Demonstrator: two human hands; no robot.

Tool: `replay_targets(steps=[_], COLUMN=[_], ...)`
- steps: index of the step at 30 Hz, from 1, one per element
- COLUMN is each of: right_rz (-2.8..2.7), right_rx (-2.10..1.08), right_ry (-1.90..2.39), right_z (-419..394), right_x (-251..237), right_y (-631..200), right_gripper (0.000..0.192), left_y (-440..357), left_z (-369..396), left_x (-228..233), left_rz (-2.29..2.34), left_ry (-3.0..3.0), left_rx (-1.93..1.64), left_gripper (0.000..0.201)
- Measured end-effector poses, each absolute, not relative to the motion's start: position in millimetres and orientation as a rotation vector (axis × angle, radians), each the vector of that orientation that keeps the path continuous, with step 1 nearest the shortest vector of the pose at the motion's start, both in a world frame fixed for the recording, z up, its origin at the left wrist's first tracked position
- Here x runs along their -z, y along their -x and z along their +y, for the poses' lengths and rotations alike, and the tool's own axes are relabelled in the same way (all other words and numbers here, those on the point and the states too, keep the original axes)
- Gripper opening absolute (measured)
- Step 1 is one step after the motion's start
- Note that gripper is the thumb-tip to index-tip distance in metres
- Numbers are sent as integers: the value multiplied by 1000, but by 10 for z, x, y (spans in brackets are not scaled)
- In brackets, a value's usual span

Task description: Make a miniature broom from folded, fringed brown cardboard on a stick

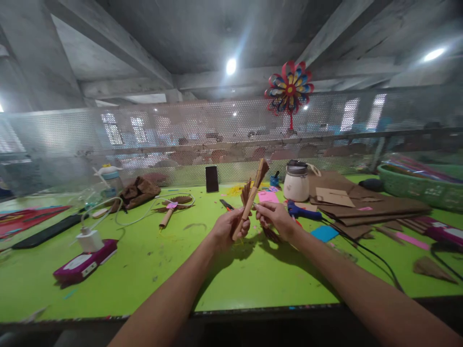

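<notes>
Above the green table (144,270), a brown paper stick (250,200) tilts up and away to the right, its lower end clenched in the left hand (226,231). Just beside it, the right hand (277,219) pinches folded brown paper (269,233) against the stick's middle. Beyond stand a jar (296,182) and blue glue gun (302,210); no writing is legible.

A lime-green table (144,270) carried the clutter — a white jar (296,182), brown cardboard sheets (365,205). A blue glue gun (302,210) lay nearby.

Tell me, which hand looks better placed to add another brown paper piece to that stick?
Probably the right hand: its fingertips pinch at the rolled paper stick, while the left hand is wrapped around its lower end.
</notes>
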State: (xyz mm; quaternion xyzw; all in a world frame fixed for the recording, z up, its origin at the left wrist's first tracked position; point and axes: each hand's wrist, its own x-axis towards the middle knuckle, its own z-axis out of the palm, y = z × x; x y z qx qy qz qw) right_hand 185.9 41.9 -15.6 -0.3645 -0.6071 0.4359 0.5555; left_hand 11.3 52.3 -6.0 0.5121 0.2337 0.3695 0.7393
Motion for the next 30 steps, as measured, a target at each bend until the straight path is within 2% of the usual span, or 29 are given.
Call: replay_targets(steps=[6,12,23,30], right_rz=[-1516,-1528,-1452,-1463], right_rx=[-1073,-1047,-1085,-996], right_ry=[795,736,761,826], right_z=[378,359,347,339], right_x=[127,100,89,15], right_y=[-1819,-1811,-1800,-1857], right_gripper=[37,33,33,31], left_y=[-140,-137,-167,-164], left_z=[479,459,485,525], left_x=[56,70,110,103], left_rz=[492,481,473,468], left_ry=[-1189,-1189,-1235,-1194], left_rx=[-789,-747,-696,-790], left_gripper=[25,24,38,33])
